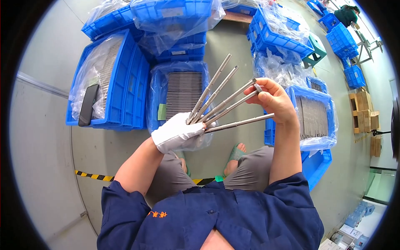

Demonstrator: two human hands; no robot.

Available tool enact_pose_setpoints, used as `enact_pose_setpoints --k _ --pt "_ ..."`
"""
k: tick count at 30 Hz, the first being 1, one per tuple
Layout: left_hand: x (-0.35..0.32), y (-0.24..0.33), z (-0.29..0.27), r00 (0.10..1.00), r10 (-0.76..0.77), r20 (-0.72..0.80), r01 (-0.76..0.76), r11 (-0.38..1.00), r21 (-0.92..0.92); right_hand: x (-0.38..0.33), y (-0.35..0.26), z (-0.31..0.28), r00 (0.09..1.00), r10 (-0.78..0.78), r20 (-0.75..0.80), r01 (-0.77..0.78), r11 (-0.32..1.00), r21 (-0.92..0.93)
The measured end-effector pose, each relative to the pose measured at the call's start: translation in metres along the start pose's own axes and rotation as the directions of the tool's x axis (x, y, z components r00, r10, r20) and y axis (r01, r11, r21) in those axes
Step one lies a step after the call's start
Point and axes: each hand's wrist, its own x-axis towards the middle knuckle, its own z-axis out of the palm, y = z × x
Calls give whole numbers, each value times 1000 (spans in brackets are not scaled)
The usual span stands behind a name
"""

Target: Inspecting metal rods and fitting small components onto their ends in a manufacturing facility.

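Observation:
My left hand [177,132], in a white glove, is closed round the lower ends of several slim metal rods [211,88]. They fan out up and to the right, with small marks or holes along them. My bare right hand [275,100] pinches a short grey metal piece [258,88] between thumb and fingers, right at the tips of two rods. Whether this piece is separate or part of a rod, I cannot tell. The lowest rod [241,123] points toward my right wrist. Beyond my left hand, a blue crate [155,83] lined with clear plastic holds rows of similar rods.
At the right, another lined blue crate [333,125] holds upright-looking rows of rods. Stacked blue crates [137,79] stand left, with a black phone [88,105] on one. A green stool [317,51], wooden pallets [363,112] and another person [346,16] are farther right. Black-yellow tape [93,176] crosses the floor.

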Motion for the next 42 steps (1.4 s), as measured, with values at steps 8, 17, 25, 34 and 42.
enact_pose_setpoints --k 8,17,25,34,42 --pt "3 -9 -5 1000 8 -4 -8 999 -41 5 25 24 999 15 37 -11 995 -101" --pt "13 -16 1 966 150 -210 -59 920 387 14 16 -5 983 31 -179 -4 989 150" --pt "12 -10 6 958 158 -239 -36 894 447 10 13 -10 995 78 -69 -63 977 202" --pt "13 -18 6 928 281 -246 -104 827 552 8 12 -1 978 103 -180 -93 994 65" --pt "18 -14 10 930 225 -291 -64 878 475 11 33 49 965 225 -133 -212 971 109"
